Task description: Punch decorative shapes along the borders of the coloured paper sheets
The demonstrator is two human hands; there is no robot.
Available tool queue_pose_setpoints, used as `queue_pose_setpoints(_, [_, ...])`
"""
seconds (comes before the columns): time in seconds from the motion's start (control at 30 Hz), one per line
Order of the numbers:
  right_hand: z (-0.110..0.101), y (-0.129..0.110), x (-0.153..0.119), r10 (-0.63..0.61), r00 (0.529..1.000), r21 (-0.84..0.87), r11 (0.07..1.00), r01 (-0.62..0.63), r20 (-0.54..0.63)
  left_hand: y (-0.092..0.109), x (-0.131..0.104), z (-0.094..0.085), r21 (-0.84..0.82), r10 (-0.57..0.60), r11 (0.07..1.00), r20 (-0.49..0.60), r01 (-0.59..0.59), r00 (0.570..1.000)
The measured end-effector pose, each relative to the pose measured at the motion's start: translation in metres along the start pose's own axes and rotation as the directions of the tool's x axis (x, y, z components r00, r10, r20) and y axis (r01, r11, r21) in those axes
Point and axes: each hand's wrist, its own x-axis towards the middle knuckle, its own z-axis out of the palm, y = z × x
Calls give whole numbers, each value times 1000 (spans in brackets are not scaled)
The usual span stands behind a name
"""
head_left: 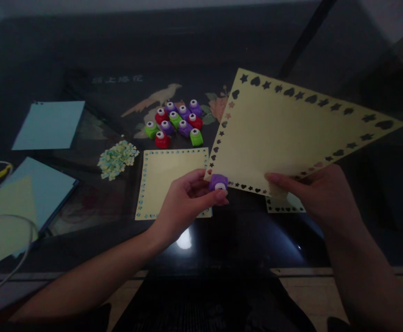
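My left hand (187, 198) is closed on a small purple craft punch (218, 181), its thumb by the white button. The punch sits at the lower left corner of a yellow sheet of paper (277, 133), which I hold up tilted. Heart, star and leaf-like holes run along the sheet's edges. Pinching the sheet's lower right edge is my right hand (315, 189), thumb on top and fingers hidden beneath. Under my left hand a second yellow sheet (173, 168) lies flat, with punched borders. Part of another punched sheet (286, 204) shows below my right hand.
Several red, green and purple craft punches (175, 121) stand grouped on the dark glossy table (93, 41). A pile of paper cutouts (117, 159) lies left of them. Blue sheets (51, 125), a yellow sheet (7, 221) and a pale cable (28, 258) are at the left.
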Motion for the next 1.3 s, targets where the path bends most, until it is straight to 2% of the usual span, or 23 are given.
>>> queue_pose_setpoints(0.37, [0,5,-1,-7,1000,-19,1000,7,-5,-2,1,-2,44,26,999,21,-27,999])
queue_pose_setpoints(0.93, [0,2,-2,35,999,-13,999,-35,11,-3,2,-3,35,38,999,54,-40,998])
queue_pose_setpoints(1.3, [1,-4,-3,6,1000,1,1000,-6,7,-4,2,-3,57,37,998,52,-40,998])
